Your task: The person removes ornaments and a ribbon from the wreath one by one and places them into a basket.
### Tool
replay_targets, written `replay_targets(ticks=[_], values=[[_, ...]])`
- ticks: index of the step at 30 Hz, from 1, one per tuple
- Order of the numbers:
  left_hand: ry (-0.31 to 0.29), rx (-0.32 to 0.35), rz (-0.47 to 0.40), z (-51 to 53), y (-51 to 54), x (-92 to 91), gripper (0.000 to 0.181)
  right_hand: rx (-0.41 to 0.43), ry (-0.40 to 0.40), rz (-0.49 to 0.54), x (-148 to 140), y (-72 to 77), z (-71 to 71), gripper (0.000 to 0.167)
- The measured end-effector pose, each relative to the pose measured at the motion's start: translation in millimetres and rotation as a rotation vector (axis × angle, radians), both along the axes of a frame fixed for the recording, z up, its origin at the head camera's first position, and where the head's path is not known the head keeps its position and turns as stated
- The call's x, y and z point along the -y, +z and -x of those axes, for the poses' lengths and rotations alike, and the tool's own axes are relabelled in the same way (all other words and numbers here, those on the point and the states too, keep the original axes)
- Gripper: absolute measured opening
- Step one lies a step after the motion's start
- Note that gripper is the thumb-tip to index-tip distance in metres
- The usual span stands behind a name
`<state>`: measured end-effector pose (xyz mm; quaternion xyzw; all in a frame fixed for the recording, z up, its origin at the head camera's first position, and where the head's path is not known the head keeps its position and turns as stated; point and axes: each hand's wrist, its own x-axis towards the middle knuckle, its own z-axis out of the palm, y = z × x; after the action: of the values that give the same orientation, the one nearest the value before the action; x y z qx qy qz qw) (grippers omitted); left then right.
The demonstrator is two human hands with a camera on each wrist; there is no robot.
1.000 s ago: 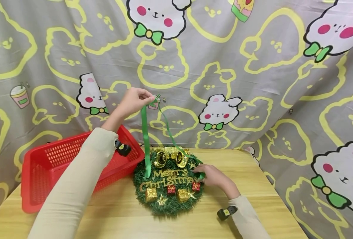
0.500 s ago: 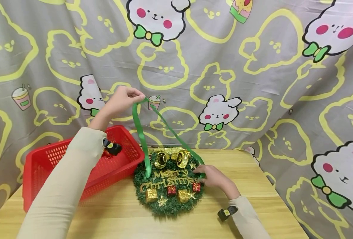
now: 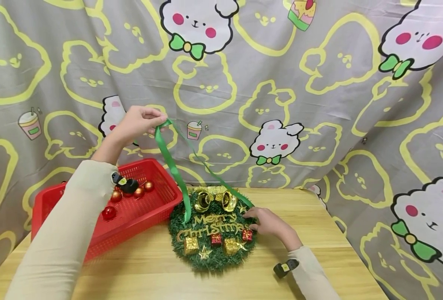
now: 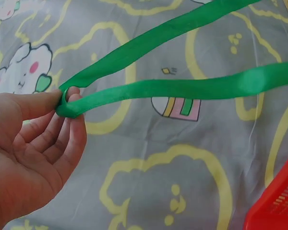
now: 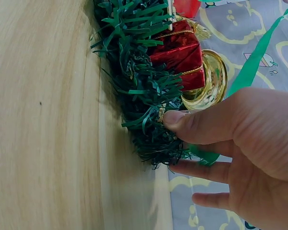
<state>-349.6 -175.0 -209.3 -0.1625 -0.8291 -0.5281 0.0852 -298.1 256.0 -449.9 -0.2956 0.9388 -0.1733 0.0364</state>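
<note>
A round green tinsel wreath [image 3: 206, 264] lies on the table, bearing gold bells [image 3: 229, 201], gold "Merry Christmas" lettering, stars and small wrapped boxes. My left hand [image 3: 136, 123] is raised above the basket and pinches a green ribbon [image 4: 182, 89] between thumb and fingertips. Two lengths of ribbon slope from those fingers down to the wreath's left and right sides. At the wreath's right edge, my right hand [image 3: 269, 223] grips the tinsel, its thumb on top near a red box [image 5: 180, 57]. The ribbon's right end disappears by the fingers of this hand.
A red plastic basket [image 3: 151, 216] stands left of the wreath, touching or nearly touching it. Inside are a shiny red ball [image 3: 109, 212] and several copper-coloured balls [image 3: 148, 186]. A patterned curtain [image 3: 213, 96] hangs behind the wooden table [image 3: 311, 258].
My left hand has moved left with the ribbon, drawing its right length into a longer slope. Balls in the basket have come into view. The right hand stays at the wreath's edge.
</note>
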Motion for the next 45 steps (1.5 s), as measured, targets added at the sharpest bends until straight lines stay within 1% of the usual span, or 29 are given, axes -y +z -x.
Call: replay_targets(ticks=[3,10,13,17,22,28,30,32,34,35,38,39,41,45], values=[[-0.005,0.012,-0.021,-1.6,0.4,5.9,0.037,0.004,-0.001,-0.002,0,-0.9,0.0,0.038],[0.043,0.0,0.003,-8.9,8.0,21.8,0.039,0.001,-0.001,-0.004,0,-1.6,0.4,0.038],[0.062,0.004,-0.02,-10.9,11.6,28.7,0.038,0.0,0.0,-0.001,0,-1.0,0.0,0.038],[0.096,0.01,-0.097,-12.7,15.3,36.5,0.027,0.0,-0.001,0.0,0,0.1,-0.8,0.038],[0.126,-0.005,-0.216,-14.0,20.4,45.7,0.011,-0.011,-0.001,-0.008,1,1.1,-1.2,0.039],[0.118,-0.075,-0.383,-15.6,25.6,59.6,0.008,0.008,-0.004,-0.007,1,0.8,-0.7,0.039],[0.106,-0.084,-0.459,-16.1,26.7,65.4,0.008,0.012,-0.01,-0.005,1,0.1,-0.6,0.039],[0.112,-0.094,-0.504,-17.1,27.9,71.3,0.007,0.012,-0.016,-0.006,0,-0.3,-0.6,0.039],[0.152,-0.096,-0.512,-18.4,29.1,77.3,0.007,0.015,-0.018,-0.006,0,-0.7,-0.5,0.039],[0.161,-0.091,-0.538,-18.8,29.3,80.4,0.007,0.016,-0.018,-0.004,0,-0.6,-0.5,0.039],[0.221,-0.076,-0.558,-21.7,28.8,88.9,0.006,0.024,-0.013,-0.001,0,-0.4,-0.5,0.039],[0.235,-0.076,-0.571,-22.7,27.8,91.4,0.007,0.02,-0.012,-0.002,0,-0.4,-0.6,0.039],[0.234,-0.084,-0.628,-24.8,24.7,96.3,0.008,0.02,-0.011,-0.001,0,-0.4,-0.8,0.039],[0.279,-0.112,-0.678,-28.3,17.3,105.8,0.014,0.019,-0.022,-0.001,2,-0.6,-1.7,0.039]])
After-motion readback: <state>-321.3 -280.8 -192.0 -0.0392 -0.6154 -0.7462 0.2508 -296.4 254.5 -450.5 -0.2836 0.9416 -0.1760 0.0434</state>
